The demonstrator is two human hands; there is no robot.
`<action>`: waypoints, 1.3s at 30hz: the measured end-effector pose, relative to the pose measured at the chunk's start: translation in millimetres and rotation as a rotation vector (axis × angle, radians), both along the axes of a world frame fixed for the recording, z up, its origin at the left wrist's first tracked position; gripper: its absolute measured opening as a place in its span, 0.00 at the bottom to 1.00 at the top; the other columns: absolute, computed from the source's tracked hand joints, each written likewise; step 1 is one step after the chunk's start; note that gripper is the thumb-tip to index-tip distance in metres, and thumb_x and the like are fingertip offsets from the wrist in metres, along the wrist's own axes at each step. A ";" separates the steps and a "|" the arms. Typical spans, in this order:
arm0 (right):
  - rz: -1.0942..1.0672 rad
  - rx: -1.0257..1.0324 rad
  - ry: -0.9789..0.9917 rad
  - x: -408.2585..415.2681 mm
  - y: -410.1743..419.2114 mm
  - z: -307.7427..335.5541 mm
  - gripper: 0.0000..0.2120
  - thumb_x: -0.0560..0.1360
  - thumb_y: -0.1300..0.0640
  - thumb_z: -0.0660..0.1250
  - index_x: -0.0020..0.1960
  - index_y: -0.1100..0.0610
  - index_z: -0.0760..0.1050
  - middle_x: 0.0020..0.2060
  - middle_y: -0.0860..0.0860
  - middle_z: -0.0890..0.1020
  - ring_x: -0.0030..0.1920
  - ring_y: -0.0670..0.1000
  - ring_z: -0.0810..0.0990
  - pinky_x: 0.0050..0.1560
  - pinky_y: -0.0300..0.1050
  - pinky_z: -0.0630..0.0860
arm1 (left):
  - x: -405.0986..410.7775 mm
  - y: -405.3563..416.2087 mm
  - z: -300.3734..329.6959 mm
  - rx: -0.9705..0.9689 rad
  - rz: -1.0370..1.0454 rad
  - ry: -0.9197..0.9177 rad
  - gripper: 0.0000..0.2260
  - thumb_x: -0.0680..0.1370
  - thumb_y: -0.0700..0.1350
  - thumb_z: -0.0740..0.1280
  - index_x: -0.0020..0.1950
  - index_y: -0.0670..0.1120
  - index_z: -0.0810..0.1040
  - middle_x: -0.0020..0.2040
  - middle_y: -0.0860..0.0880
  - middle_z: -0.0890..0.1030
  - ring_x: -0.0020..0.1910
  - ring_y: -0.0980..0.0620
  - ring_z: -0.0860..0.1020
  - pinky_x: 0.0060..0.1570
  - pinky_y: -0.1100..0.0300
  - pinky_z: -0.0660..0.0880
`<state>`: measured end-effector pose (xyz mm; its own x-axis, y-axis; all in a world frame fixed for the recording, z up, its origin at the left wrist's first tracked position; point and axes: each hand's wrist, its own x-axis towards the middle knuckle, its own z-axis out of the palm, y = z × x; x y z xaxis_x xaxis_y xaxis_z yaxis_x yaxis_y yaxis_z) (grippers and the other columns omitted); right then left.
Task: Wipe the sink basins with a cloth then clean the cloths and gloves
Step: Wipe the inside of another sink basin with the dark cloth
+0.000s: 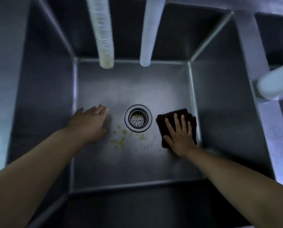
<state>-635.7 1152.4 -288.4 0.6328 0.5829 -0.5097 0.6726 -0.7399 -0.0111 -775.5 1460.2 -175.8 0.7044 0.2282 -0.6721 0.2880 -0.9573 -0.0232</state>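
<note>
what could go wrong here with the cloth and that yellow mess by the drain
1. The right hand presses the cloth flat by the right wall; a sweep left may just smear the yellow bits across the basin floor.
2. The bits lie just below the drain, so wiping could push them into the strainer and clog it.
3. The left hand rests bare on the floor near the mess and may get soiled.

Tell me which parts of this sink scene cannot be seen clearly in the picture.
- Head view: the part of the cloth under the right hand is hidden by that hand.
- Sink floor beneath the left hand: covered, so contact is uncertain.
- The two hoses: tops cut off by the upper edge.
- White object at right: blurred, cut by the edge.
- Below the drain strainer: too dark.
</note>
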 end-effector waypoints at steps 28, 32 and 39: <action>0.738 0.199 -0.014 -54.5 197.8 -9.2 0.30 0.79 0.41 0.52 0.77 0.46 0.44 0.77 0.57 0.45 0.75 0.65 0.40 0.70 0.63 0.34 | -72.9 8.7 33.5 0.278 -0.038 -0.064 0.05 0.79 0.47 0.59 0.54 0.49 0.68 0.53 0.50 0.78 0.53 0.48 0.76 0.54 0.54 0.68; 0.899 0.224 0.029 -80.0 133.4 3.2 0.31 0.75 0.42 0.61 0.75 0.47 0.58 0.75 0.59 0.58 0.74 0.67 0.53 0.70 0.69 0.51 | -71.5 7.3 39.8 0.265 -0.034 -0.053 0.05 0.79 0.46 0.60 0.54 0.50 0.70 0.54 0.50 0.78 0.55 0.48 0.76 0.56 0.56 0.66; 1.028 0.190 0.097 -110.9 58.8 14.4 0.32 0.71 0.38 0.65 0.72 0.43 0.63 0.72 0.56 0.65 0.72 0.64 0.60 0.66 0.69 0.59 | -67.0 8.1 52.0 0.264 -0.022 -0.055 0.09 0.77 0.44 0.64 0.56 0.48 0.71 0.54 0.49 0.78 0.55 0.47 0.76 0.54 0.55 0.67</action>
